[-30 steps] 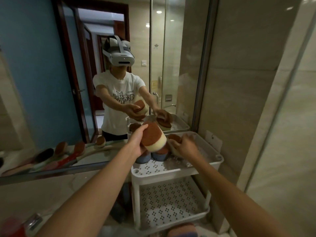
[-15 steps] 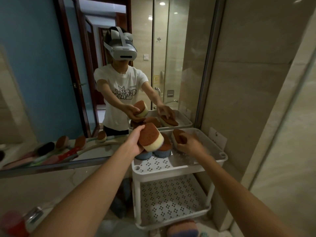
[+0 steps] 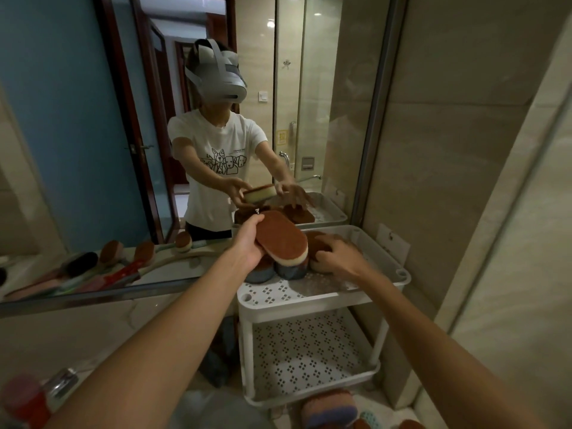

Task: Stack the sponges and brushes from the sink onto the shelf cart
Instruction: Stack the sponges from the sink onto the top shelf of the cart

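Sponge with an oval brown scrub face and cream foam body [image 3: 283, 241]: half a second ago it was tipped up on edge in the left hand; it now lies nearly flat, brown face up, lower over the far left of the cart's top tray. The left hand [image 3: 247, 246] grips its left end, thumb on top and fingers curled underneath. It sits over two blue-grey round sponges [image 3: 291, 270] standing on the tray; whether it touches them cannot be told.

The right hand [image 3: 335, 258] has moved left and now rests, fingers [image 3: 322, 244] spread and bent, on a brown-and-cream sponge [image 3: 314, 243] lying just right of the held one; earlier it pinched that sponge closer to the tray's middle. Whether it grips or only presses cannot be told.

Both sponges are on the top tray of the white plastic shelf cart with perforated trays [image 3: 399, 274], which stands against the beige tiled wall on the right. Its lower tray [image 3: 309, 357] holds nothing. Near its foot lies a pink-and-purple sponge [image 3: 328, 408].

To the left, long-handled brushes [image 3: 123, 267] appear in the mirror [image 3: 77, 150]. No readable writing shows on any item.
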